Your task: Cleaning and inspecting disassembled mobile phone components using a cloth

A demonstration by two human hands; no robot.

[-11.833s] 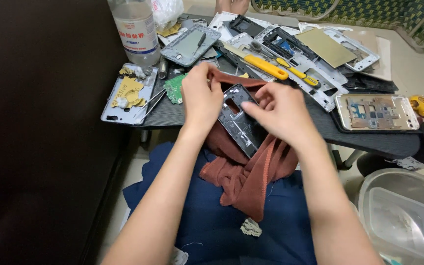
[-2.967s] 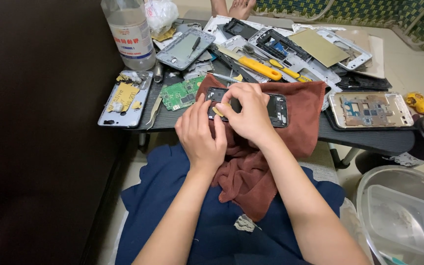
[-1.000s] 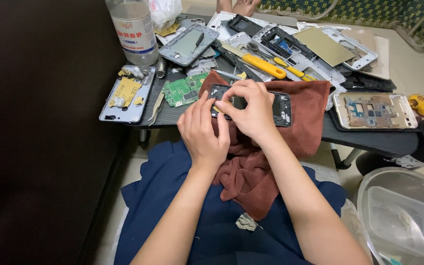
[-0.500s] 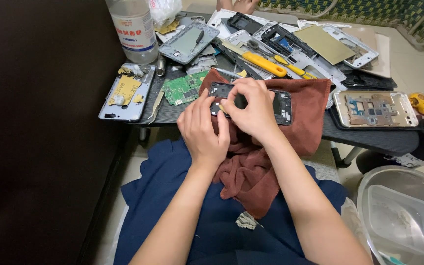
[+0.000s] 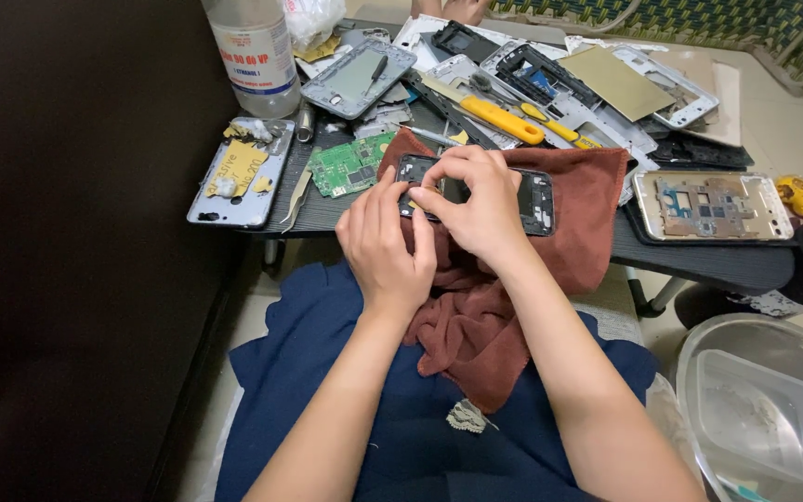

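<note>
Rust-brown cloth [image 5: 569,223] drapes over the near edge of the dark table [image 5: 699,260] and hangs down onto the person's lap. On it lies a black phone frame [image 5: 536,200], long axis left to right, stripped open.

Left hand [image 5: 385,246]: forearm rises from 6 o'clock, wrist straight, back of hand toward the camera. Fingers curled, tips pinching the left end of the phone frame.

Right hand [image 5: 476,204]: forearm enters from 5 o'clock, wrist bent inward so the hand arches over the middle of the frame. Fingers clenched down on the frame's upper and near edges, thumb meeting the left hand's fingertips. Whether a small part sits between the fingertips cannot be told.

Surroundings, read from the frame:
- green circuit board [image 5: 350,167] at 9 o'clock, just beside the cloth
- silver phone back with yellow residue [image 5: 239,177] further out at 9 o'clock
- clear plastic bottle [image 5: 253,51] at 11 o'clock
- yellow-handled screwdriver [image 5: 499,119] at 12 o'clock
- silver phone chassis [image 5: 713,206] at 3 o'clock, well apart
- clear plastic tub [image 5: 764,414] at 4 o'clock, on the floor
</note>
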